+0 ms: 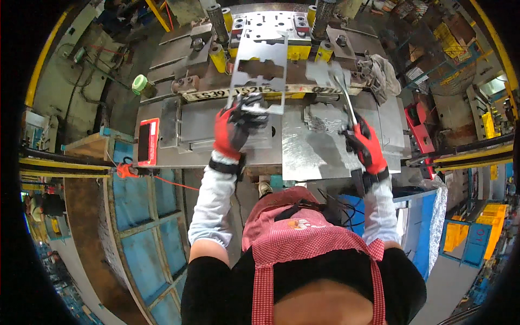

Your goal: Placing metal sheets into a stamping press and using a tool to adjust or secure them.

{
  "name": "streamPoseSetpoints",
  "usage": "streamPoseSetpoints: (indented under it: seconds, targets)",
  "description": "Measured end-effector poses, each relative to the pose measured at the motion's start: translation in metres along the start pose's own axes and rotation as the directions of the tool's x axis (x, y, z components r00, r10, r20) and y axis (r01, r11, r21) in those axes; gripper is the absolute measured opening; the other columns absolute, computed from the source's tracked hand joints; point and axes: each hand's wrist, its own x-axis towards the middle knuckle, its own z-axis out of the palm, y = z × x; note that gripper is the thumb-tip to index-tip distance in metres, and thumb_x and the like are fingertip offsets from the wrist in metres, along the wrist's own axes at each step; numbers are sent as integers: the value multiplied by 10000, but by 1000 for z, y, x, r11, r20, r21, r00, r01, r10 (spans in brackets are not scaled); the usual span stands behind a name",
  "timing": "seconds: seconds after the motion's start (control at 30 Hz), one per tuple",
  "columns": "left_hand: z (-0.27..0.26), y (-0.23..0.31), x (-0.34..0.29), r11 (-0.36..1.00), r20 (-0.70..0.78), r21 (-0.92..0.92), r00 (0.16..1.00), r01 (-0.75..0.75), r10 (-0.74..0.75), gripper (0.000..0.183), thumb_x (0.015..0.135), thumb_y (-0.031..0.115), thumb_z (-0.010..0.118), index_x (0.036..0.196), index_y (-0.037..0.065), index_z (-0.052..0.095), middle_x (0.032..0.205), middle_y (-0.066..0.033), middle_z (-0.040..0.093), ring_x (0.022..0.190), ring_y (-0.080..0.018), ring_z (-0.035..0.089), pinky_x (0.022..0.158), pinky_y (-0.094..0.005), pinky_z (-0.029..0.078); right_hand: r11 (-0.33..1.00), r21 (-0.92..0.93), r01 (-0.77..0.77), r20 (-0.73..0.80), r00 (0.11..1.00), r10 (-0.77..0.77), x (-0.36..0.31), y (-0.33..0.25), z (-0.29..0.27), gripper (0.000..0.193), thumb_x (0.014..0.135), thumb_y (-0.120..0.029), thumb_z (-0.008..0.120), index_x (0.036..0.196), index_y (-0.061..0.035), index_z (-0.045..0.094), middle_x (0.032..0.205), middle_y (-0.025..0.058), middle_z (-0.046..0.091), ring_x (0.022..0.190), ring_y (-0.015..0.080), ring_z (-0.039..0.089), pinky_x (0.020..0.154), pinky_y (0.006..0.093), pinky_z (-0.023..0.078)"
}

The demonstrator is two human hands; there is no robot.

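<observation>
My left hand [234, 129], in a red and black glove, is closed on the lower end of a flat sheet-metal frame [260, 83] with jagged cut-outs. That frame tilts up in front of the press die [269, 23]. A long metal hand tool [348, 97], tongs-like but blurred, is gripped in my gloved right hand [366, 145]. At the tool's far end is a flat grey metal piece [318, 72]; whether the tool clamps it I cannot tell. Between my hands, several flat notched metal pieces [325, 118] lie on a large bare metal sheet [306, 157].
Yellow posts [218, 56] and dark columns flank the die. A grey rag [379, 75] hangs at the right, above a red object [420, 129]. On the left are a green-lidded cup [141, 84] and a red-edged dark panel [148, 142]. A blue-panelled rack [132, 206] stands lower left.
</observation>
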Motion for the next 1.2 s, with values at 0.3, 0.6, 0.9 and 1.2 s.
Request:
streamPoseSetpoints:
  seconds: [0.3, 0.6, 0.9, 1.2]
  targets:
    - [-115, 69, -131, 934, 45, 352, 998, -61, 48, 184, 707, 223, 645, 775, 57, 600, 791, -128, 615, 758, -330, 565, 780, -403, 423, 964, -105, -245, -58, 969, 240, -25, 105, -49, 105, 830, -159, 544, 916, -103, 521, 626, -38, 492, 450, 42, 370, 406, 200, 294]
    - [-263, 171, -311, 698, -528, -445, 466, 561, -710, 336, 838, 316, 528, 911, -2, 606, 862, -95, 613, 746, -175, 582, 668, -300, 461, 978, 67, -199, -136, 969, 207, -19, 103, -41, 136, 822, -179, 556, 858, -49, 541, 568, -29, 441, 397, 41, 337, 376, 194, 250]
    - [-388, 21, -227, 701, -722, -692, 196, -171, -664, 547, 849, 331, 482, 1255, -7, 341, 1237, -211, 450, 1198, -326, 387, 1041, -391, 288, 980, -83, -182, 39, 982, 185, 2, 87, -1, 573, 807, -113, 570, 1319, -39, 323, 844, 68, 594, 544, 80, 487, 452, 236, 417]
    - [-99, -22, -186, 600, 498, -352, 687, 718, -529, 416, 894, 263, 421, 1217, 1, 453, 1076, -133, 589, 938, -212, 591, 832, -314, 457, 945, -302, 123, 434, 901, 21, 80, 77, 73, 366, 729, -127, 635, 1071, -44, 536, 719, -19, 517, 630, 62, 453, 565, 231, 409]
